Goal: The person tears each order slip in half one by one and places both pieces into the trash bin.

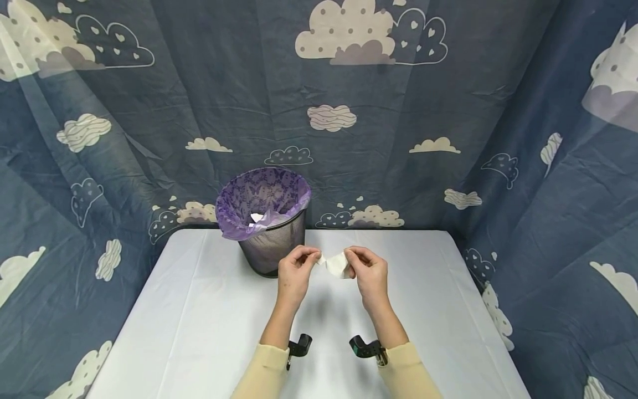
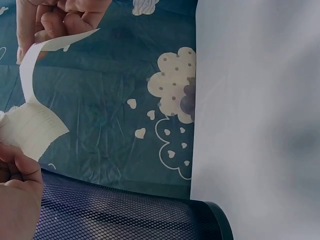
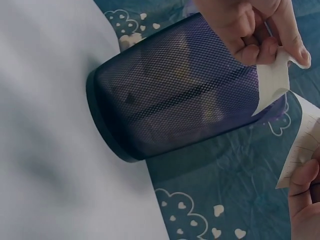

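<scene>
Over the table, a small piece of white paper (image 1: 336,266) is stretched between both hands. My left hand (image 1: 293,277) pinches one end of it between thumb and fingers. The other end is pinched by my right hand (image 1: 371,274). In the right wrist view the paper (image 3: 272,82) splits into two parts that meet at a narrow point near the middle; whether they still join there I cannot tell. Faint marks show on the paper (image 2: 37,125) in the left wrist view, and its edges look ragged.
Behind my left hand stands a dark mesh wastebasket (image 1: 274,249) with a purple liner (image 1: 234,216) and white scraps (image 1: 256,218) inside. A white cloth covers the table (image 1: 199,332). Blue cloud-patterned curtains (image 1: 369,166) hang around its back and sides.
</scene>
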Motion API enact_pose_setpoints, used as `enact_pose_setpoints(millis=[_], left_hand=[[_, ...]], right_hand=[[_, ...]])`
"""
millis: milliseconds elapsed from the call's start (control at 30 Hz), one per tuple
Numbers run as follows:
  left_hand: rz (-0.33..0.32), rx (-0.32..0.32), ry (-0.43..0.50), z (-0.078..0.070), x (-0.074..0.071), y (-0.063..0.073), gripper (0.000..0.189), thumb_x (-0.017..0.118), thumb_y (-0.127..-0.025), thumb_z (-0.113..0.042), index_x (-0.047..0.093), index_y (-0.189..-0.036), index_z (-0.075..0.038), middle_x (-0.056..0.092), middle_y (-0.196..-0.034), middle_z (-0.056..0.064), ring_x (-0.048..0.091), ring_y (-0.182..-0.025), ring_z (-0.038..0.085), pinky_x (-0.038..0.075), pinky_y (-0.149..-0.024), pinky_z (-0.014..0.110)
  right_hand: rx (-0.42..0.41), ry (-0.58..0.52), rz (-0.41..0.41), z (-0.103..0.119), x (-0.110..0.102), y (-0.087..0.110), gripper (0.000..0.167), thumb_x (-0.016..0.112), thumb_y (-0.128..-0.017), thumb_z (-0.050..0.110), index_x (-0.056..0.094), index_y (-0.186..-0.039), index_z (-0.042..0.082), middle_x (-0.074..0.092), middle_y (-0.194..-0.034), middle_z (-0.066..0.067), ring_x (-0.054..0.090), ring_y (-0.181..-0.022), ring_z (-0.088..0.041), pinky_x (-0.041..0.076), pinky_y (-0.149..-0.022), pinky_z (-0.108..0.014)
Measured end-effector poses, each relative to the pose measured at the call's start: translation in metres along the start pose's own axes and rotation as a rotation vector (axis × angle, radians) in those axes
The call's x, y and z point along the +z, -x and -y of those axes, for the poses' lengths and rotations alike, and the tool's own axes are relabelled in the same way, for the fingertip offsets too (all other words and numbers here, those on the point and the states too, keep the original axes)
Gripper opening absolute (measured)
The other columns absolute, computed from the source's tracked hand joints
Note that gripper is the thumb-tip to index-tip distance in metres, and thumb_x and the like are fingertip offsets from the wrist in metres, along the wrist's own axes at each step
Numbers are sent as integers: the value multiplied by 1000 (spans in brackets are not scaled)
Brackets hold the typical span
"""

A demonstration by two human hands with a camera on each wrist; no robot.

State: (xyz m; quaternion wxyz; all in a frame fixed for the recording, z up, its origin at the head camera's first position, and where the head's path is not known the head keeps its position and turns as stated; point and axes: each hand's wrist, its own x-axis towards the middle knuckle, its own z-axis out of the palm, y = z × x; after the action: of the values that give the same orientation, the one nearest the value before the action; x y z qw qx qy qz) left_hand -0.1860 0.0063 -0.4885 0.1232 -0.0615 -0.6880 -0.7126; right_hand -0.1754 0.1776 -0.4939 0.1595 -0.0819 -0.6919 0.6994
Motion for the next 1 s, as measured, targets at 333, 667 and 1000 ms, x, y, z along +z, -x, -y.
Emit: enact_pose_setpoints(millis=[333, 667, 1000], left_hand=[[-12, 0, 25, 2, -1, -1, 8, 80, -93, -6, 79, -96, 1, 74, -94, 20, 63, -80, 6, 51, -72, 14], [-4, -6, -2, 4, -5, 1, 9, 81, -94, -12, 80, -97, -3, 74, -96, 16, 64, -84, 8, 51, -74, 15], [-41, 20, -26, 8, -13, -2, 6, 80, -94, -8, 80, -96, -2, 75, -95, 17, 63, -79, 6, 50, -70, 14]], right_hand=[[16, 6, -9, -3, -5, 1, 17, 78, -97, 15, 77, -105, 0, 71, -81, 5, 53, -57, -9, 46, -55, -20], [14, -18, -4, -7, -9, -1, 16, 78, -97, 12, 76, -105, -3, 71, -80, 6, 52, -55, -8, 45, -54, -20], [30, -22, -19, -6, -14, 0, 16, 76, -98, 11, 76, -105, -3, 68, -75, 5, 53, -56, -8, 46, -54, -20]])
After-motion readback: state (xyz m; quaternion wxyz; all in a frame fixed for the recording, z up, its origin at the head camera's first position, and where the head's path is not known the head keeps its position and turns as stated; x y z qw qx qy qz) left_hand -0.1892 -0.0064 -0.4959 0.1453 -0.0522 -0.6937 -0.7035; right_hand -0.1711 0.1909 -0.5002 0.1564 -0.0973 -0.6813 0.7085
